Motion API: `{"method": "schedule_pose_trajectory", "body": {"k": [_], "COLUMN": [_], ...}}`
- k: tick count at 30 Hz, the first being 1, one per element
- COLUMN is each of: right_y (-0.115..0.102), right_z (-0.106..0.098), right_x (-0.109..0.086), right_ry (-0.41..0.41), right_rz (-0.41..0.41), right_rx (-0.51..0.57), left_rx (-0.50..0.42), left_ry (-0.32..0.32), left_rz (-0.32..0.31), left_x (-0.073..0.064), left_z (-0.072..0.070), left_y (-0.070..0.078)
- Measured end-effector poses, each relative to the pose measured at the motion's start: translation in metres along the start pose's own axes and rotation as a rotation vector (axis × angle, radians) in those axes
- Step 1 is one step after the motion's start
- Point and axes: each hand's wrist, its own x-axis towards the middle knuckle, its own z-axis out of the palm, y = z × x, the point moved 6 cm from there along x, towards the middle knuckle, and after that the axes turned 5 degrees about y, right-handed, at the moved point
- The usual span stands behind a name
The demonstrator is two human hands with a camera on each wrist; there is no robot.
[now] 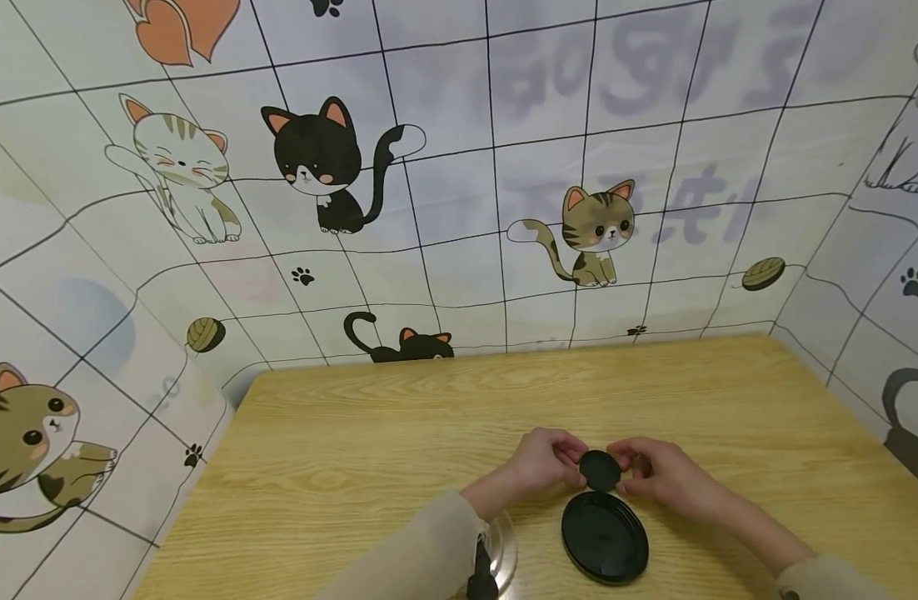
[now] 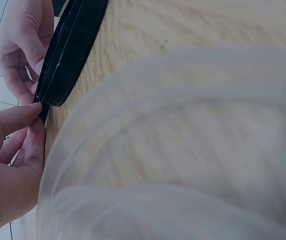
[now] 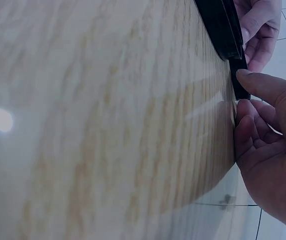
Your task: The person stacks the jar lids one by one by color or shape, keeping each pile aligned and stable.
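Observation:
A small round black lid (image 1: 600, 472) is held between both hands, just beyond a larger round black lid (image 1: 605, 537) on the wooden table. The left hand (image 1: 546, 461) pinches its left edge with thumb and fingers. On the opposite edge, the right hand (image 1: 665, 477) grips it the same way. In the right wrist view the small lid (image 3: 239, 80) stands low near the table surface, by the right thumb. The left wrist view shows the larger lid (image 2: 73, 50) side-on, partly covering the small one.
Beneath the left forearm lies a clear round container or lid (image 1: 504, 550), partly hidden by the sleeve; it looms blurred in the left wrist view. The wooden table (image 1: 369, 450) meets cat-patterned walls (image 1: 459, 208) at its back and sides.

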Motion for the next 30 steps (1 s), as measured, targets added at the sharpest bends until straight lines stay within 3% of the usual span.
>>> {"method": "schedule_pose_trajectory", "body": {"k": [6, 13, 18, 23, 30], "right_y": [0.001, 0.0, -0.004, -0.015, -0.028], "right_z": [-0.002, -0.005, -0.009, -0.015, -0.014], "right_x": [-0.002, -0.003, -0.006, -0.014, -0.029], "right_ry": [0.022, 0.051, 0.055, 0.064, 0.044], "right_rz": [-0.021, -0.041, -0.032, -0.077, -0.148], "right_rx": [-0.004, 0.039, 0.062, 0.039, 0.057], "left_rx": [-0.001, -0.074, -0.107, -0.109, -0.036], "left_ry": [-0.004, 0.015, -0.007, -0.032, -0.078], "left_rz": [0.0, -0.017, -0.032, -0.021, 0.012], "left_x": [0.0, 0.0, -0.002, -0.009, -0.028], "left_z": [0.002, 0.001, 0.001, 0.003, 0.002], "left_y": [0.001, 0.002, 0.007, 0.017, 0.032]}}
